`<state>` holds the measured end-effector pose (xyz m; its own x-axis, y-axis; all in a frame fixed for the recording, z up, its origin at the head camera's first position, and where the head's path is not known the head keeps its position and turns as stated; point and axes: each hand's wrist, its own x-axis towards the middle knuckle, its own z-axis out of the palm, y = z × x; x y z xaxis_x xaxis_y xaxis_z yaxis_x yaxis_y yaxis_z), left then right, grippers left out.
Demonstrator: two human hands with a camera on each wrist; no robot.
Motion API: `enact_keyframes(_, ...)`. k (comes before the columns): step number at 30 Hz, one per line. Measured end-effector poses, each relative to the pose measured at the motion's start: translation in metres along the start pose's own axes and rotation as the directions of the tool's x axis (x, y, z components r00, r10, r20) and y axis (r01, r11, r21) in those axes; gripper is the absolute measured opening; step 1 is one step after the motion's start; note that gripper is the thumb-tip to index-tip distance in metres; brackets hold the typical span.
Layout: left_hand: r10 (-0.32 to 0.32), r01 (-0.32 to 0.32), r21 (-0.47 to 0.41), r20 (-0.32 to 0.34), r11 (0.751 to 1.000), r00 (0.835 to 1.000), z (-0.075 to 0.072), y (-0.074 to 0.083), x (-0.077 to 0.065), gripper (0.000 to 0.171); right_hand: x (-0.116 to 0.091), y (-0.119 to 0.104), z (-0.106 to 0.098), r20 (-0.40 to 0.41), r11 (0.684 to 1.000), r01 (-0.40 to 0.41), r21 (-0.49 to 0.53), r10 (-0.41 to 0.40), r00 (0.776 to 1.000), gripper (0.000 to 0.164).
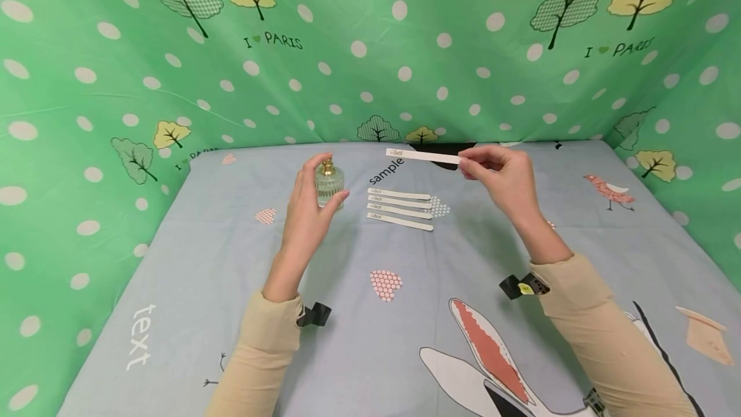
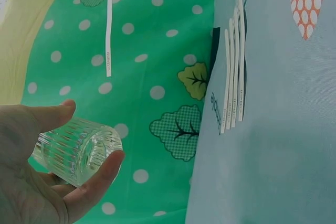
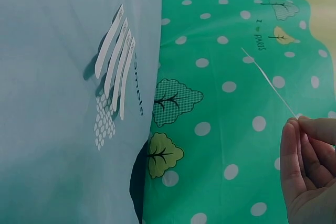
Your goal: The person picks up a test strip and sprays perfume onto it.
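Note:
In the head view my left hand (image 1: 305, 210) grips a ribbed glass perfume bottle (image 1: 330, 185) above the table, the index finger on its gold spray top (image 1: 327, 166). In the left wrist view the bottle's thick clear base faces the camera, between thumb and fingers. My right hand (image 1: 505, 176) pinches one end of a white perfume test strip (image 1: 422, 156). The strip's printed end points left toward the bottle, with a gap between them. From the right wrist view the held strip (image 3: 270, 84) appears nearly edge-on, between thumb and fingertips.
Several more white test strips (image 1: 401, 214) lie side by side on the blue patterned tablecloth (image 1: 347, 340), between and below the hands. Green dotted fabric (image 1: 324, 82) rises behind the table and at both sides. A black wrist device (image 1: 315, 315) sits at the left cuff.

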<state>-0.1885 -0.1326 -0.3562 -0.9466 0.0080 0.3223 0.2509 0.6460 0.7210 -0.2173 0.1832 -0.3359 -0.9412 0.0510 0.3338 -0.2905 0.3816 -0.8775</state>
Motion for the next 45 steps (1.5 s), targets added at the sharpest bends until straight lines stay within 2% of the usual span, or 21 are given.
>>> enact_keyframes(8, -0.004, 0.004, 0.000, 0.003, 1.000, 1.000, 0.000, 0.000, 0.000, 0.067, 0.001, 0.001, -0.003, -0.014, 0.999, 0.003, 0.042, -0.002, 1.000, 0.023)
enact_keyframes(25, -0.018, 0.018, -0.005, -0.001, 1.000, 1.000, -0.001, -0.001, -0.001, 0.068, 0.006, 0.014, -0.010, -0.034, 0.999, -0.016, 0.029, 0.017, 0.999, 0.025)
enact_keyframes(37, -0.006, 0.006, 0.007, -0.007, 1.000, 1.000, 0.000, -0.002, -0.002, 0.067, 0.008, 0.023, -0.018, -0.053, 0.998, -0.027, 0.054, 0.030, 0.998, 0.026)
enact_keyframes(45, -0.004, 0.004, 0.005, -0.009, 1.000, 1.000, 0.000, -0.001, -0.002, 0.068, 0.013, 0.031, -0.025, -0.085, 0.992, -0.078, 0.095, 0.086, 0.993, 0.026)
